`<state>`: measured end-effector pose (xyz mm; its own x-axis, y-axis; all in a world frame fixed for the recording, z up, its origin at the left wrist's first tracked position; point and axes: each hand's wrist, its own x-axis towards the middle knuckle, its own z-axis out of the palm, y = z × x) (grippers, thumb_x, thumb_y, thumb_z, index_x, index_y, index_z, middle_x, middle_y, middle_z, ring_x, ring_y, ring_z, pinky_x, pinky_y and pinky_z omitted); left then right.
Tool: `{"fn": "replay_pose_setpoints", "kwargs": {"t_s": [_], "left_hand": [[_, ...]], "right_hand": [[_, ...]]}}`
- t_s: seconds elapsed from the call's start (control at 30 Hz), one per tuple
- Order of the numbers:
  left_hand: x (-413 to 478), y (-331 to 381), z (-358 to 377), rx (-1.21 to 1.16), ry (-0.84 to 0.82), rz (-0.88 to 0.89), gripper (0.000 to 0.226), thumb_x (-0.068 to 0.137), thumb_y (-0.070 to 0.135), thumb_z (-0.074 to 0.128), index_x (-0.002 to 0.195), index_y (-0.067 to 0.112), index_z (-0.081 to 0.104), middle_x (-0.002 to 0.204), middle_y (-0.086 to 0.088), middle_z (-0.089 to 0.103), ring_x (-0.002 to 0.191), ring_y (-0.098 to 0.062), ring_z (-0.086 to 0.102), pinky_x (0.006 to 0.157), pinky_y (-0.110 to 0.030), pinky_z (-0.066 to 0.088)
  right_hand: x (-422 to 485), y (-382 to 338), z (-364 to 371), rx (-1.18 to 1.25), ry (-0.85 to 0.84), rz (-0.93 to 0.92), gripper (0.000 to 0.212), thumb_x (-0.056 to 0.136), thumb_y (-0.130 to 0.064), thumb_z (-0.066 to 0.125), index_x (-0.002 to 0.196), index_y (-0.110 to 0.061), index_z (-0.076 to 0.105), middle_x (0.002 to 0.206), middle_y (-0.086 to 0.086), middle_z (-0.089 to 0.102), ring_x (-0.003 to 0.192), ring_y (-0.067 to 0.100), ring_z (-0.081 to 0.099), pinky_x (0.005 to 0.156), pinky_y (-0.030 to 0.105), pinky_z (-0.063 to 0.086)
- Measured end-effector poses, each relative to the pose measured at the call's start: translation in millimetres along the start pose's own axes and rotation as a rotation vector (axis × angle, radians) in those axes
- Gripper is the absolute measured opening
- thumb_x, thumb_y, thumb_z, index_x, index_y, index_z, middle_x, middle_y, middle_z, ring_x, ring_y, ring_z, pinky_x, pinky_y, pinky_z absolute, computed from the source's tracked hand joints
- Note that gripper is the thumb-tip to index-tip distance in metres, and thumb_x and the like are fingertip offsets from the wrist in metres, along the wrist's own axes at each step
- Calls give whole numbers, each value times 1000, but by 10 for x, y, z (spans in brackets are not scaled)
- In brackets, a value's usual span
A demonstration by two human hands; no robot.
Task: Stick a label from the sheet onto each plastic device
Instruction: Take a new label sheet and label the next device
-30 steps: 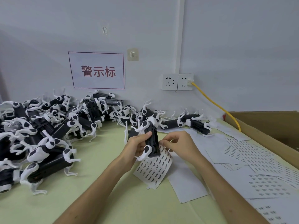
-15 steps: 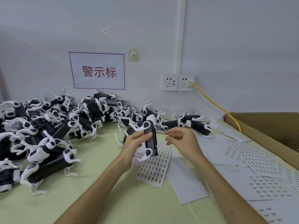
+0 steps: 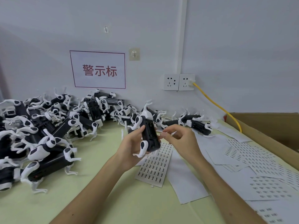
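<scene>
A pile (image 3: 48, 126) of black-bodied, white-legged devices is crowding the table's (image 3: 113, 199) left side, reaching back to the wall (image 3: 242, 54). Loose sheets (image 3: 252, 159) are overlapping on the right, beside a cardboard box (image 3: 267, 126).

The left hand (image 3: 131, 147) is gripping one glossy plastic device (image 3: 149, 135) above the label sheet (image 3: 155, 165), which is lying on the matte pale-green table. The right hand (image 3: 182, 141) is holding its fingertips (image 3: 164, 135) bunched just beside the device. Whether they are pinching a label cannot be told.

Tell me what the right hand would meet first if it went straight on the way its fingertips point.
The black-and-white plastic device gripped in the left hand: the fingertips of the right hand aim left at its black side, seemingly just short of it. Depth is unclear; no label is discernible between them.
</scene>
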<state>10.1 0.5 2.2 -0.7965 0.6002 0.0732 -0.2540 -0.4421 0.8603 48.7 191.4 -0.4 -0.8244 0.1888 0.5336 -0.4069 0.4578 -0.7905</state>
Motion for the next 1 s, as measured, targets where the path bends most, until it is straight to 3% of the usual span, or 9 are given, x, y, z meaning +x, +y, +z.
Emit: {"fn": "replay_pose_setpoints", "kwargs": {"t_s": [0.1,0.2,0.27,0.43,0.57,0.7,1.0], "left_hand": [[-1,19,-6,20,21,41,52,92,38,55,128,2,64,124,-23,66,96,-32,68,70,-31,58],[22,14,-23,34,22,91,56,95,37,53,137,0,57,137,-24,62,98,-32,68,85,-38,57],[25,6,-9,66,14,121,54,94,37,54,134,2,61,135,-23,63,100,-31,65,94,-41,52],[37,-38,12,159,-8,193,45,86,34,61,121,6,69,112,-16,69,101,-30,64,88,-40,55],[29,-70,18,241,-52,250,51,77,32,71,119,3,73,115,-20,70,104,-32,67,91,-42,56],[48,-101,-13,315,-62,278,46,77,33,71,113,3,74,115,-21,70,106,-35,65,102,-52,49],[41,-100,-21,334,-84,280,44,79,32,70,114,6,75,117,-20,71,106,-31,68,94,-40,54]], "right_hand": [[-7,1,-7,-30,-8,10,7,81,-34,81,81,-36,74,73,-11,70,54,6,54,55,12,42],[1,4,-11,-33,-21,35,9,87,-24,76,82,-31,74,78,-7,72,59,16,64,61,20,50],[9,-7,-12,32,-25,73,12,92,-20,70,81,-23,75,77,-2,72,58,16,66,64,26,53],[-2,-72,12,293,-66,262,15,95,-19,67,84,-20,78,76,2,73,61,15,67,63,22,54],[1,-87,40,389,-84,347,11,94,-21,68,92,-13,77,77,1,73,64,15,68,63,21,54],[1,-92,28,429,-57,361,12,94,-21,68,92,-13,76,76,0,73,63,15,67,62,20,54],[7,-97,9,476,-20,341,7,92,-18,71,89,-15,76,74,0,72,60,15,67,60,20,53]]}}
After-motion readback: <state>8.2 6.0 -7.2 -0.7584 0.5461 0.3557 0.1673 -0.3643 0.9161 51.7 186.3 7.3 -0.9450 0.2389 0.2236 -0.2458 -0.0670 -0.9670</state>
